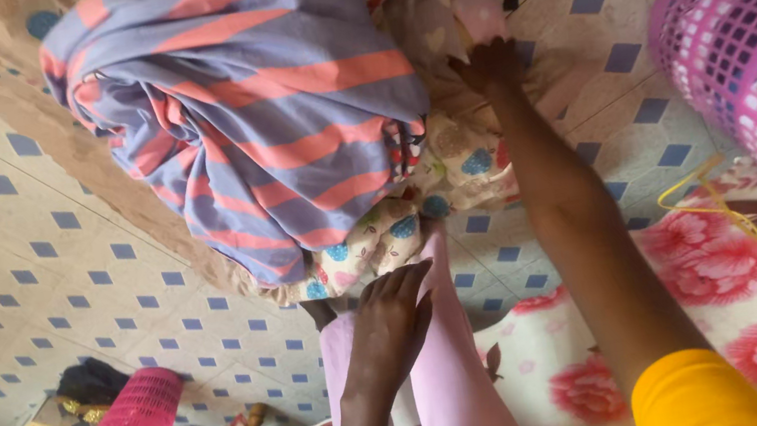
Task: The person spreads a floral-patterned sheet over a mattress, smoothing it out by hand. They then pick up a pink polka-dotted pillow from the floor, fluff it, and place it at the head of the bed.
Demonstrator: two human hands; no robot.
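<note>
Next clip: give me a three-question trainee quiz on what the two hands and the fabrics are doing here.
1. True or false: the right hand reaches to the pale heart-patterned cloth.
2. What does the left hand rest on?
A. pink mesh laundry basket
B. plain lilac fabric strip
C. small pink ribbed bin
3. What colours stripe the big bundled sheet?

Key: 1 true; 2 B; 3 purple-blue and salmon pink.
</note>
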